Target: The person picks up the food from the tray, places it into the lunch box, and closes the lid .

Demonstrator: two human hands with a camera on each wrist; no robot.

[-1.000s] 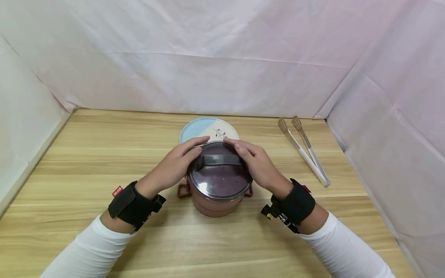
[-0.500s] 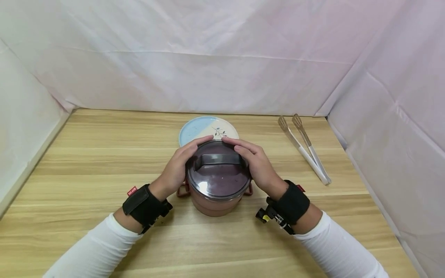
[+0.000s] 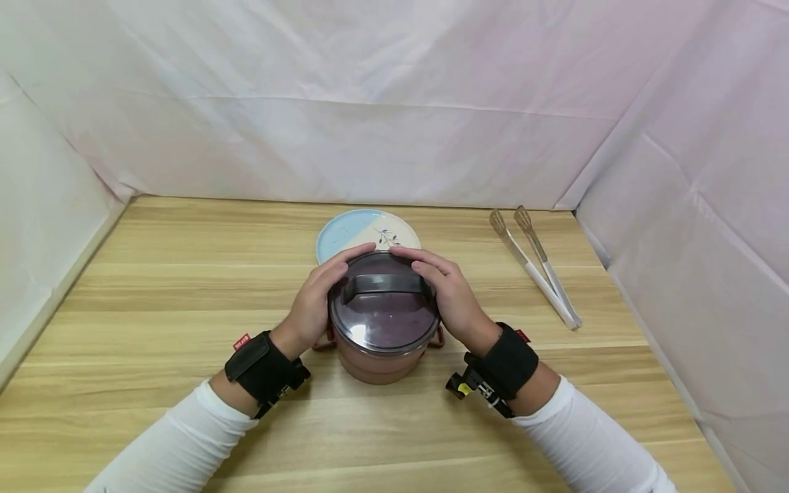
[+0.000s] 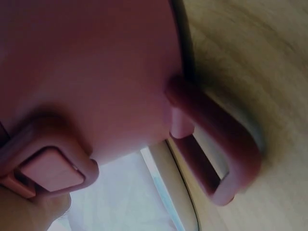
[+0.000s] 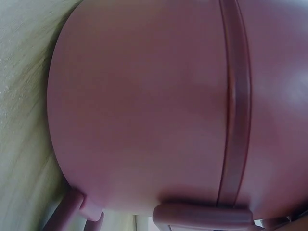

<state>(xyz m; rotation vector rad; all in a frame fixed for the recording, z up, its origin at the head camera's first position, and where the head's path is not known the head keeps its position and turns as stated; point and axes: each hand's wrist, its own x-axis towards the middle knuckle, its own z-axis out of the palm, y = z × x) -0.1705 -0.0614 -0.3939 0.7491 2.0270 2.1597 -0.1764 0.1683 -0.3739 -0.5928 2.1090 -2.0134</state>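
A round pink lunch box (image 3: 377, 368) with a dark see-through lid (image 3: 388, 322) stands upright on the table. A black carrying handle (image 3: 388, 283) crosses the lid. My left hand (image 3: 308, 301) curls round the lid's left side, its thumb along the rim. Opposite it, my right hand (image 3: 457, 298) grips the right side in the same way. In the left wrist view, part of the left hand (image 4: 24, 212) shows beside a pink clasp (image 4: 53, 168); a looped side bracket (image 4: 219, 134) sticks out lower down. A darker band (image 5: 238, 96) rings the box in the right wrist view.
Behind the box lies a blue and cream plate (image 3: 348, 233) with a leaf print, partly covered by box and hands. Spread tongs (image 3: 542, 274) with white handles lie at the right. White cloth walls (image 3: 370, 150) enclose the wooden table (image 3: 185, 287) at back and sides.
My left hand has drawn closer against the box, its thumb shifting back along the lid rim. The right wrist has moved slightly left. The box stays about where it was.
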